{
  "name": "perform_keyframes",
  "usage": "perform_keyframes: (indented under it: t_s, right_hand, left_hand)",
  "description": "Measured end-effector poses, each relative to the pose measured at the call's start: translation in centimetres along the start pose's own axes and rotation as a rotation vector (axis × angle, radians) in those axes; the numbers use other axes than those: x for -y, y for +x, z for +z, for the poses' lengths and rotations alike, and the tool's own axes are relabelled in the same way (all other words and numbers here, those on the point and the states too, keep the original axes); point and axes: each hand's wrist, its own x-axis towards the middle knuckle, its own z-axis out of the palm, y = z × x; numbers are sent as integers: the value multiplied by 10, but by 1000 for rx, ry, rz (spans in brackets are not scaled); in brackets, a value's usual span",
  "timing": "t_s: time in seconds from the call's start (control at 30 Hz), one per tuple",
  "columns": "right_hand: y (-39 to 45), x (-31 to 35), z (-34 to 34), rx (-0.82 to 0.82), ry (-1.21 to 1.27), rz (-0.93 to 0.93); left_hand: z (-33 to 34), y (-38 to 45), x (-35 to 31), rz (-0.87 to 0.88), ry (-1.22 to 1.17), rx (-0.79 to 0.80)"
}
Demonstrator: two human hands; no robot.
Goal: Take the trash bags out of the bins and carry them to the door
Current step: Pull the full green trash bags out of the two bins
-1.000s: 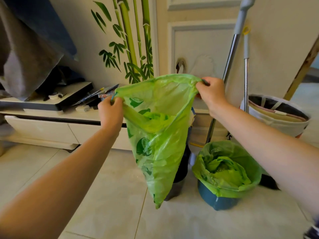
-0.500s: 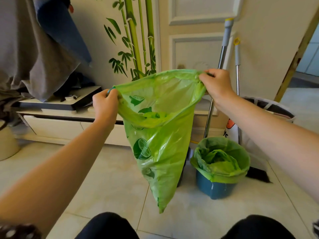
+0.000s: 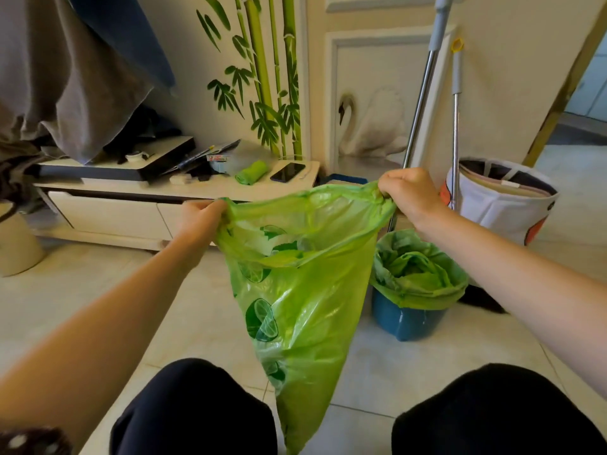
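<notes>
A translucent green trash bag (image 3: pixel 305 290) printed with lime slices hangs in the air in front of me, its mouth stretched wide. My left hand (image 3: pixel 200 218) grips the left side of the bag's rim. My right hand (image 3: pixel 409 195) grips the right side of the rim. The bag's pointed bottom dangles between my knees. To the right on the floor stands a blue bin (image 3: pixel 407 318) lined with another green bag (image 3: pixel 417 274), whose rim is folded over the bin's edge.
A low white cabinet (image 3: pixel 131 211) at the left holds a phone (image 3: pixel 287 172), a roll of green bags (image 3: pixel 251 172) and clutter. Two mop handles (image 3: pixel 423 93) lean by the panelled door (image 3: pixel 371 93). A white fabric basket (image 3: pixel 499 198) stands at the right. Grey cloth hangs at the upper left.
Both hands have come down with the bag and stretched its mouth wider. The view has dropped lower, and my knees now show at the bottom.
</notes>
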Motion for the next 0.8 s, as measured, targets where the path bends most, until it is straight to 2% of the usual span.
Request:
perform_keyframes:
  t_s: [0.1, 0.3, 0.47, 0.63, 0.8]
  right_hand:
    - [-5, -37, 10, 87, -121, 57]
    - [-1, -105, 27, 250, -388, 196]
    - [4, -158, 52, 371, -488, 337]
    - [-6, -177, 63, 489, -519, 409]
    - [-5, -172, 69, 536, -505, 409]
  left_hand:
    - [1, 5, 36, -82, 94, 42]
    - [8, 16, 90, -202, 209, -7]
    - [14, 31, 140, -316, 267, -6]
    - [17, 36, 154, -393, 300, 54]
    - [21, 39, 154, -374, 340, 185]
